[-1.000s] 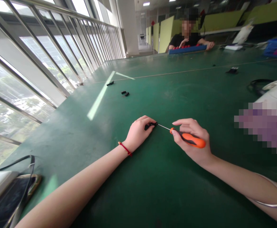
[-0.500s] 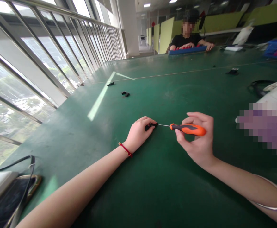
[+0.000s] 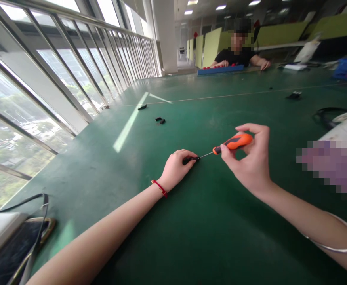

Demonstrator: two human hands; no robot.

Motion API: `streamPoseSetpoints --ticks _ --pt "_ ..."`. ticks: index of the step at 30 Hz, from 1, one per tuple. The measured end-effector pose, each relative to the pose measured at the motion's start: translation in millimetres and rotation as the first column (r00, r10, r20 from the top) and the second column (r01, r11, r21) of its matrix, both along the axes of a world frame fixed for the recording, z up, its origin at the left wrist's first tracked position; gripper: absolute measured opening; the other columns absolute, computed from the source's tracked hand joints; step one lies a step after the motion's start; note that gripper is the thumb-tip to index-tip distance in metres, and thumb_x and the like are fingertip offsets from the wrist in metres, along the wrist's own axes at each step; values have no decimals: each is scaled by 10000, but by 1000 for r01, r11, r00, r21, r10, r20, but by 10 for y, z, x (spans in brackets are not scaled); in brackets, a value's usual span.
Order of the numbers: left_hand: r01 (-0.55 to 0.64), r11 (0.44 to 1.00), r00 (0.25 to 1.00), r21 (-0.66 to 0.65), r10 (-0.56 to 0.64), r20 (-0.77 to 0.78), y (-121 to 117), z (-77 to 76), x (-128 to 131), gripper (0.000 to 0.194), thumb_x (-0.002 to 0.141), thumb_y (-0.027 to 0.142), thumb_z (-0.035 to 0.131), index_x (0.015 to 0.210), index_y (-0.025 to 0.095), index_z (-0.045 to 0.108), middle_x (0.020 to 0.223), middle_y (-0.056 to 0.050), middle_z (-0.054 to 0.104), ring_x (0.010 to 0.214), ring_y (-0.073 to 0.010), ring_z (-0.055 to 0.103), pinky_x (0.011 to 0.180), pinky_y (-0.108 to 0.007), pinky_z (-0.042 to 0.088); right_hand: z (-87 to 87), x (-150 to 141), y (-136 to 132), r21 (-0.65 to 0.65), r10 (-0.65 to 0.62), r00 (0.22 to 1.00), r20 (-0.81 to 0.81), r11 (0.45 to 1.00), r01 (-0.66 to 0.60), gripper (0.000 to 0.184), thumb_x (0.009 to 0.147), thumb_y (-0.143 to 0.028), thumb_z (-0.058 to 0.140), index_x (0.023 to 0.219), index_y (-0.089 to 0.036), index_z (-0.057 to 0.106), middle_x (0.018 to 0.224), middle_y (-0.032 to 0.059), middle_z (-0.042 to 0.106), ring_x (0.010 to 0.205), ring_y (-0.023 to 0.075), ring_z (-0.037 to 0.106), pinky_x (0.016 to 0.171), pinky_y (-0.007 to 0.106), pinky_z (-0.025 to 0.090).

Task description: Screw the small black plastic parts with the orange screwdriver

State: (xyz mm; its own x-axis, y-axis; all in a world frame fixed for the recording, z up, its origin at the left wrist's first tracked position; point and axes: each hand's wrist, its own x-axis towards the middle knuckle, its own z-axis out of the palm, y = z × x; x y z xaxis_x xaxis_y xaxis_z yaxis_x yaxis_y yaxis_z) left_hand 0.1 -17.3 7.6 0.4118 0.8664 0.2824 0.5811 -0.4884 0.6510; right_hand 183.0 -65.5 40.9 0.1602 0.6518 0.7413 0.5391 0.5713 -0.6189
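My left hand (image 3: pixel 175 168) rests on the green table (image 3: pixel 209 229), its fingers pinched on a small black part (image 3: pixel 190 160) held against the surface. My right hand (image 3: pixel 252 158) grips an orange and black screwdriver (image 3: pixel 233 142) by the handle, a little above the table. The thin metal shaft slants down to the left, and its tip meets the black part at my left fingertips. A red cord circles my left wrist and a silver bangle sits on my right forearm.
Loose black parts (image 3: pixel 160 120) and another black piece (image 3: pixel 142 107) lie farther back on the left. A phone (image 3: pixel 16 245) and cable sit at the near left corner. Another person (image 3: pixel 239 49) works at a blue tray (image 3: pixel 219 70) at the far end. White items and a blurred patch fill the right edge.
My right hand has lifted the screwdriver handle, so the shaft now slopes down to the part instead of lying level. My left hand keeps the part in place. The camera tilted slightly.
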Motion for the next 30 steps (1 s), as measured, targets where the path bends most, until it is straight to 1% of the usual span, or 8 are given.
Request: streamPoseSetpoints --ticks 2,6,9,14,21,23,26,30 --pt "-6 1000 1000 -9 6 6 12 -8 4 161 814 161 575 912 185 700 910 -28 678 860 -168 612 789 -291 489 84 11 102 -38 -15 997 78 999 18 379 721 -224 651 1036 -246 441 730 -14 551 562 142 547 518 287 450" --pt "-15 1000 1000 -17 15 12 37 -37 9 164 814 168 570 912 187 700 914 -34 661 848 -161 605 767 -276 496 321 -23 260 -83 -91 967 237 990 113 167 760 -330 616 854 -220 534 656 -16 554 507 121 503 506 266 387" --pt "-11 1000 1000 -13 11 12 54 -58 6 154 810 175 573 905 182 695 903 -34 654 829 -155 602 757 -272 501 507 -84 362 -113 -56 941 333 989 99 255 833 -423 528 697 -208 555 540 -18 513 473 113 447 490 257 316" --pt "10 1000 1000 -4 -10 17 67 -69 -10 155 789 155 583 903 181 685 898 -30 643 800 -143 602 740 -262 507 703 -117 507 -183 60 871 488 982 35 82 788 -252 523 798 -211 593 572 -19 548 488 121 438 507 253 285" --pt "-5 1000 1000 12 5 12 26 -45 8 175 775 119 580 912 173 676 910 -35 623 826 -148 593 756 -266 501 743 -81 521 -180 52 807 588 981 68 149 807 -346 535 734 -222 577 527 -25 505 467 116 398 507 257 249" --pt "-41 999 999 33 42 -14 15 -41 6 156 772 137 587 895 175 676 912 -40 612 842 -160 588 764 -279 498 740 -73 513 -177 60 797 601 983 59 77 781 -288 548 807 -227 587 532 -34 500 470 115 397 511 253 252" --pt "-101 993 993 57 104 -54 7 -41 -9 128 765 167 602 869 174 676 886 -42 595 832 -172 576 744 -291 492 738 -49 515 -161 74 780 621 986 34 162 759 -258 555 918 -233 577 561 -42 515 466 112 394 507 246 254" --pt "-80 996 995 43 82 -56 11 -47 -29 117 783 173 587 861 175 675 855 -35 589 795 -160 566 710 -279 484 740 -19 511 -177 100 771 629 984 16 135 822 -334 512 773 -225 574 515 -34 497 446 109 377 497 247 241"
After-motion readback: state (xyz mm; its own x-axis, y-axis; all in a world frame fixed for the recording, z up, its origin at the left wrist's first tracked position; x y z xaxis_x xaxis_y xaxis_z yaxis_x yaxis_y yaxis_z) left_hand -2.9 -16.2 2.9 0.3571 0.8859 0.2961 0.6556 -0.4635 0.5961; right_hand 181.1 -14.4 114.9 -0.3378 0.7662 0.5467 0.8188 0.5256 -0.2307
